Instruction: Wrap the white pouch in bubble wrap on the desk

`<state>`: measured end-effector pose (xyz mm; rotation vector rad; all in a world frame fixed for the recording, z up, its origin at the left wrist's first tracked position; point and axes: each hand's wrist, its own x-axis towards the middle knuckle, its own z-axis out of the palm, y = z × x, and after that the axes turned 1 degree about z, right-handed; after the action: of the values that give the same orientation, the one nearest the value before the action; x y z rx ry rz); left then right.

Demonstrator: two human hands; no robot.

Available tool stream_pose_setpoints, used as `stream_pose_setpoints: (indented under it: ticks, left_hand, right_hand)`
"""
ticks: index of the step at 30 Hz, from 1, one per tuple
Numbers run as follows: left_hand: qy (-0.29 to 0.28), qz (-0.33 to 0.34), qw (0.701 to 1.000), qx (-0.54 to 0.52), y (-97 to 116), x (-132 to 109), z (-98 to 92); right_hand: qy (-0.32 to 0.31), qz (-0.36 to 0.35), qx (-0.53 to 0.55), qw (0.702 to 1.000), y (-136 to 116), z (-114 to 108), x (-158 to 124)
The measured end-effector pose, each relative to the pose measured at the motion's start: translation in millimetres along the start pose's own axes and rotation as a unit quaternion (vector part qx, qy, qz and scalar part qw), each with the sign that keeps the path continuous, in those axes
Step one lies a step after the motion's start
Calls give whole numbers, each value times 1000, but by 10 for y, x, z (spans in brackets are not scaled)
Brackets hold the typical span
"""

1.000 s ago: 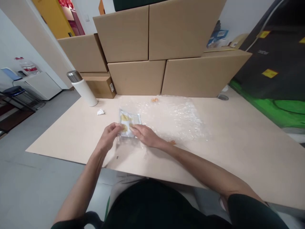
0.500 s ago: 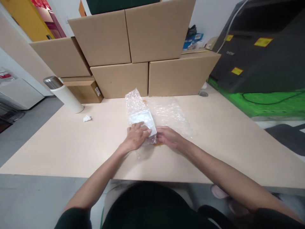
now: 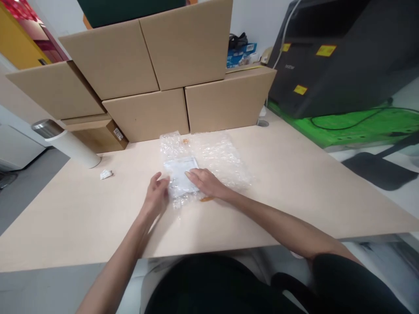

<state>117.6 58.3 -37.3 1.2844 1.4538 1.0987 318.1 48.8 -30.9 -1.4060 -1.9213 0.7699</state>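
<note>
Your work looks partway along: the flat, whitish packet (image 3: 180,176) lies at the middle of the worktop (image 3: 278,183) with clear bubble wrap (image 3: 222,157) along its far and near edges, while the broad part of the wrap to its right lies spread out, not folded over it. No fastening shows on the packet, so closing the wrap, if that is wanted, seems left to do. Your right hand (image 3: 207,182) rests over the packet's right side, thumb on top; you cannot tell from here whether the fingers pinch anything beneath. Your left hand (image 3: 155,194) is at the left edge, fingers loosely curled and parted, with no clear grip; whether it touches the film is uncertain. As for writing, the dark machine (image 3: 310,61) at far right carries lettering that appears to read "brother", plus yellow labels (image 3: 300,90) too small to read. The small brown carton (image 3: 91,135) at far left has a white label (image 3: 118,134), also illegible, and any print on the packet is too faint to make out.
</note>
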Motion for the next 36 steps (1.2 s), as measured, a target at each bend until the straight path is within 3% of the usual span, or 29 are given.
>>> stream_pose_setpoints:
  ticks: [2,5,9,11,15,19,23,30,33,36]
  left_hand:
    - [-13,-23,993,-114,85,-28,17]
    - [-42,59,983,-172,269,-102,188]
    - [-161,204,964,-58,418,-108,596]
    - [-205,269,941,25,413,-60,829]
    - [-236,358,890,155,300,16,1265]
    - [-262,361,842,302,178,-5,1542]
    - [-264,375,810,366,136,-25,1598]
    - [-262,390,805,361,63,40,1557]
    - [-268,391,811,343,24,48,1520]
    - [-273,400,818,310,117,74,1384]
  right_hand:
    - [-5,36,49,998,-20,-78,-31]
    - [-19,102,168,980,-13,-228,-76]
    - [-20,130,381,915,132,-476,-152]
    - [2,139,431,892,261,-624,-225]
    - [120,176,351,912,543,-908,-430]
    - [242,214,215,922,759,-1043,-526]
    - [242,243,247,906,866,-1016,-331]
    - [188,243,341,888,908,-960,280]
    - [185,233,372,879,867,-936,371]
    - [177,219,402,871,753,-918,294]
